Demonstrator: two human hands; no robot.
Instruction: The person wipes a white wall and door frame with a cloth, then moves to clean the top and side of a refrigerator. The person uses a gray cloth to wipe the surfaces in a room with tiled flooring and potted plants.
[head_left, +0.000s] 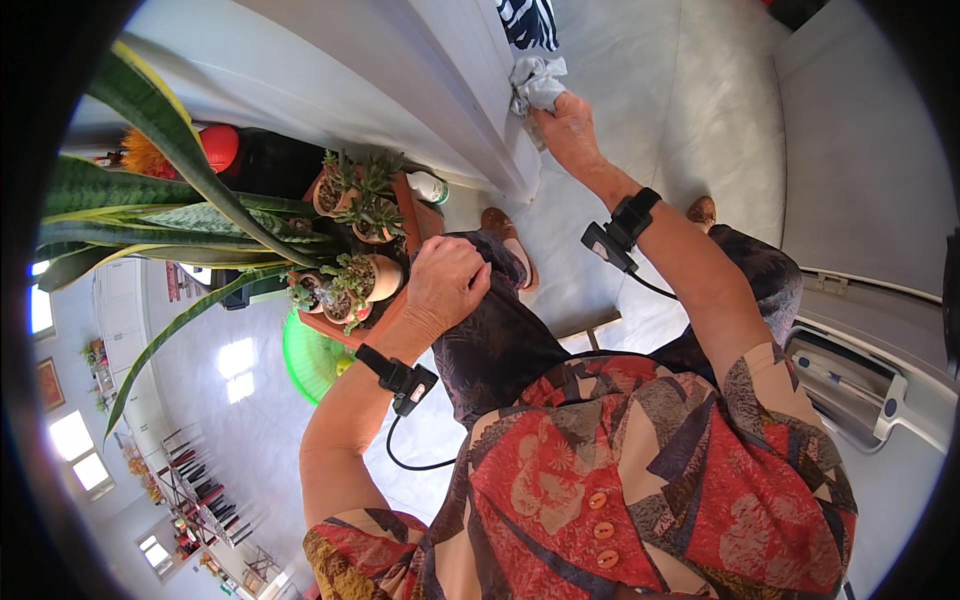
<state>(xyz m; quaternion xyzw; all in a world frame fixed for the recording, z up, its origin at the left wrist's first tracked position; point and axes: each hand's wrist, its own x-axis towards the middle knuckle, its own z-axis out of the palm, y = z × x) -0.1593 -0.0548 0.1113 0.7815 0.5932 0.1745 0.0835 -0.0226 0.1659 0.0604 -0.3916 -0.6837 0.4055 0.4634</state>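
Note:
My right hand (568, 129) grips a crumpled pale grey cloth (537, 82) and presses it against the edge of a white door frame or wall end (487, 97). The fingertips are partly hidden by the cloth. Resting by my knee is my left hand (448, 279), its fingers curled in and no object visible in it. It lies beside the rim of a terracotta-coloured planter (395, 304). Small potted succulents (375, 214) stand in that planter, along with a tall snake plant (187, 232). Both wrists wear black strapped devices.
A white bottle with a green label (427, 187) stands between the planter and the wall. The snake plant's long leaves reach out to the left. A bright green round basket or basin (311, 360) lies behind the planter. A white panel with a recessed handle (847, 382) is close on my right.

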